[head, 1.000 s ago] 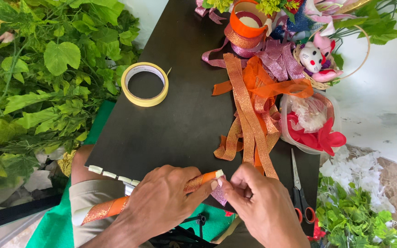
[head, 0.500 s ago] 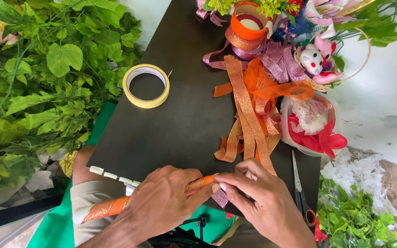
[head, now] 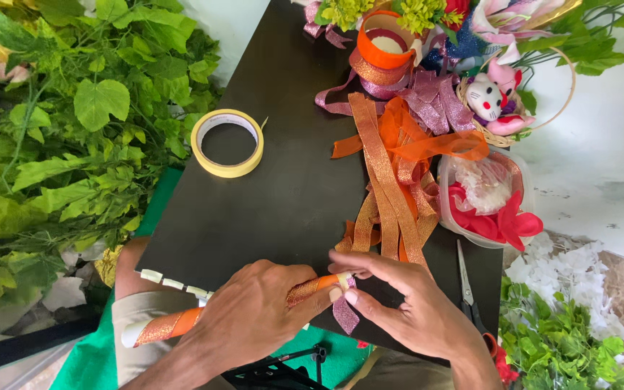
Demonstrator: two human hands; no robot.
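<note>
At the near table edge the left hand wraps tight around a ribbon-bound stick; the right hand pinches the ribbon at its tip. If that pinch slackens, the winding could loosen — the glittery ribbon looks slippery.

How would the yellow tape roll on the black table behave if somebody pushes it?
The yellow tape roll lies flat on the black table, so it would probably slide, not roll. It looks like a thin hollow ring, so likely light. Stood on edge, it could roll away.
</note>
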